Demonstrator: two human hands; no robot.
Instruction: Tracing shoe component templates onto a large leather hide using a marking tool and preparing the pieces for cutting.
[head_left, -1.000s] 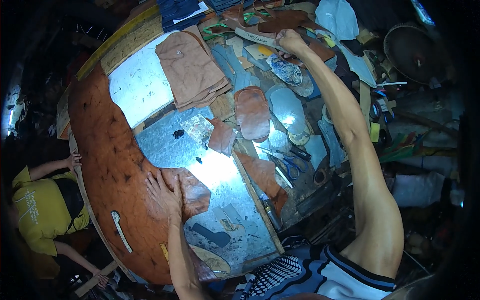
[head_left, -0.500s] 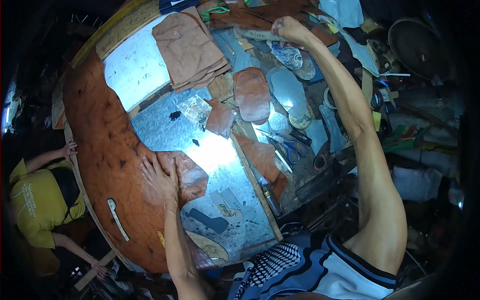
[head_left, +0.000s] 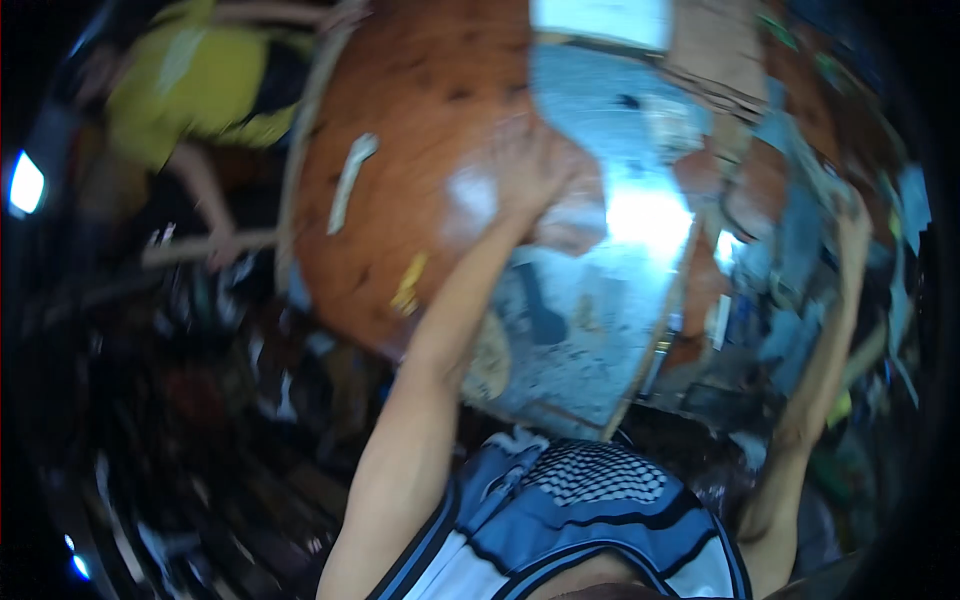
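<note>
The picture is heavily blurred. My left hand point(head_left: 530, 165) lies flat with fingers spread on a brown leather piece point(head_left: 578, 218), where the round brown table point(head_left: 400, 150) meets a grey metal sheet point(head_left: 580, 330). My right hand point(head_left: 852, 215) is stretched far to the right, into a heap of leather pieces and scraps point(head_left: 790, 170). Blur hides whether it holds anything. A bright glare point(head_left: 645, 215) sits on the sheet between my hands.
A person in a yellow top point(head_left: 190, 80) crouches at the table's far left side. A white strip point(head_left: 350, 180) and a yellow scrap point(head_left: 408, 285) lie on the table. Dark cluttered floor point(head_left: 220, 400) fills the lower left. A lamp point(head_left: 25, 185) glows at the left rim.
The view has swung sharply and blurred, so the table now sits higher and further right. My left hand stays flat on the leather piece. My right arm has come away from the far pile toward the right.
</note>
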